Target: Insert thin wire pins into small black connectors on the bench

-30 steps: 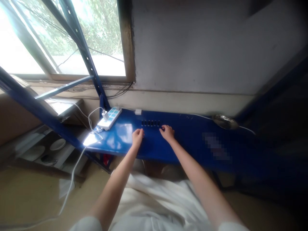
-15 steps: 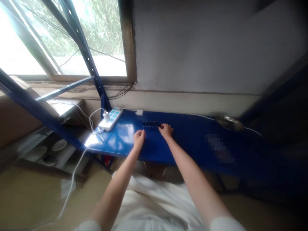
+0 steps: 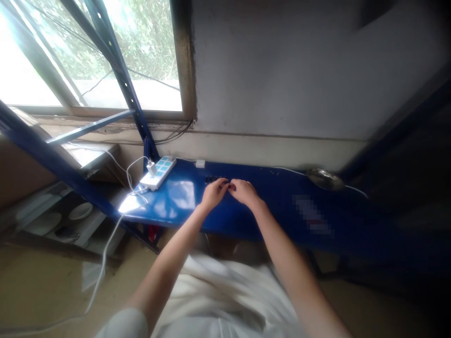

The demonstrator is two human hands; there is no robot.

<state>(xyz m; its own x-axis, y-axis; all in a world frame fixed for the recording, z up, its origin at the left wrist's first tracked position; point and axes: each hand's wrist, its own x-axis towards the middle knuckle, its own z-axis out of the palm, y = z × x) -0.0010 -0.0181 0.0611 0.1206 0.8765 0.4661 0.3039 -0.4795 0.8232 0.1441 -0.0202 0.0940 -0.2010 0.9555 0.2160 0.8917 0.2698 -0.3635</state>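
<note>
My left hand (image 3: 213,194) and my right hand (image 3: 244,191) meet fingertip to fingertip just above the blue table. Both are closed in a pinch. A small black piece (image 3: 230,186) shows at the tips of my right fingers; its kind is too small to make out. Whatever my left fingers pinch is mostly hidden by them. Right behind the left hand, several small black pieces (image 3: 211,179) stand in a short row on the blue tabletop (image 3: 190,213), partly covered by that hand.
At the left end lies a white power strip (image 3: 158,172) with a plugged-in charger (image 3: 151,167) and white cable. A white adapter (image 3: 200,164) sits near the back edge. Tiny bits (image 3: 275,173) lie right of it, then a shiny metal dish-like object (image 3: 324,179). Blue uprights (image 3: 128,94) frame the table.
My right hand has left the end of the row with a small black piece. My left hand has moved right and up to meet it. The view has shifted slightly.
</note>
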